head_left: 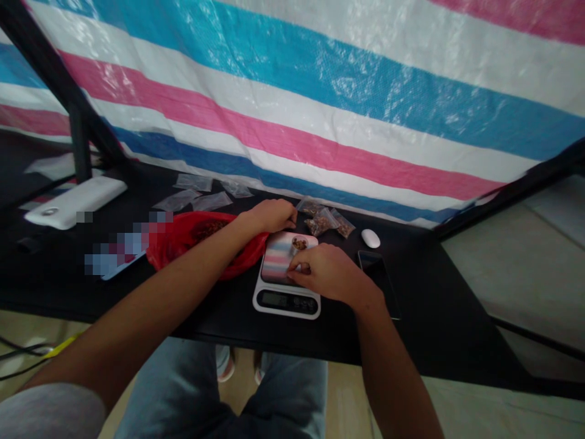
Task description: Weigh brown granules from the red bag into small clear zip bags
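Head view: cup [299, 244] sits between right hand [333, 273] (grip narrow) and left hand [273, 214] (unclear).

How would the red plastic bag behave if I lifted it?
Probably floppy: the red plastic bag looks thin and crumpled. The small brown pieces inside might shift or spill, since its mouth gapes open.
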Available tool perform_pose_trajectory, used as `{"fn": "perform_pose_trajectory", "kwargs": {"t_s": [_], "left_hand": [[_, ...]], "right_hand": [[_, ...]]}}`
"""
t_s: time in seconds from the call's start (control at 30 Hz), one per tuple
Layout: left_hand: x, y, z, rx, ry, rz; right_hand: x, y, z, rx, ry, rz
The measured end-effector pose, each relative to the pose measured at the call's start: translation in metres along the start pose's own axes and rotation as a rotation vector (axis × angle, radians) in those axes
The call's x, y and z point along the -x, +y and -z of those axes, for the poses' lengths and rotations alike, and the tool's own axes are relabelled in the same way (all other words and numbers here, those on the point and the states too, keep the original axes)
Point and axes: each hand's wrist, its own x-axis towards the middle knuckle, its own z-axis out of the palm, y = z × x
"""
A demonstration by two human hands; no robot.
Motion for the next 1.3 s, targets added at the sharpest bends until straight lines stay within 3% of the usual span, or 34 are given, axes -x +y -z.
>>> {"fn": "perform_pose_trajectory", "kwargs": {"t_s": [0.17, 0.3, 0.43, 0.6, 0.77, 0.83, 0.9, 1.0, 1.17, 1.3], "left_hand": [[0.019, 0.007, 0.026, 0.021, 0.091, -0.03], [0.047, 0.022, 0.043, 0.114, 0.2, -0.126], [0.066, 0.034, 0.039, 0.164, 0.166, -0.132], [0.067, 0.039, 0.029, 0.157, 0.151, -0.126], [0.091, 0.029, 0.046, 0.135, 0.224, -0.037], [0.108, 0.02, 0.053, 0.098, 0.136, 0.057], [0.124, 0.008, 0.055, 0.075, -0.042, 0.148], [0.138, -0.006, 0.045, 0.084, -0.23, 0.203], [0.133, -0.012, 0.022, 0.102, -0.135, 0.147], [0.129, -0.012, 0.018, 0.115, -0.109, 0.124]], "right_hand": [[0.002, 0.003, 0.002, -0.1, 0.012, 0.026], [0.008, 0.014, 0.011, -0.304, 0.141, 0.016], [0.009, 0.028, 0.016, -0.404, 0.216, -0.056], [0.0, 0.037, 0.01, -0.35, 0.289, -0.081], [-0.009, 0.038, 0.003, -0.31, 0.334, -0.058], [-0.01, 0.038, 0.003, -0.285, 0.35, -0.049], [-0.009, 0.038, 0.003, -0.262, 0.376, -0.057], [-0.01, 0.038, 0.004, -0.23, 0.398, -0.087], [-0.012, 0.04, 0.0, -0.192, 0.376, -0.115], [-0.013, 0.042, -0.001, -0.158, 0.369, -0.128]]}}
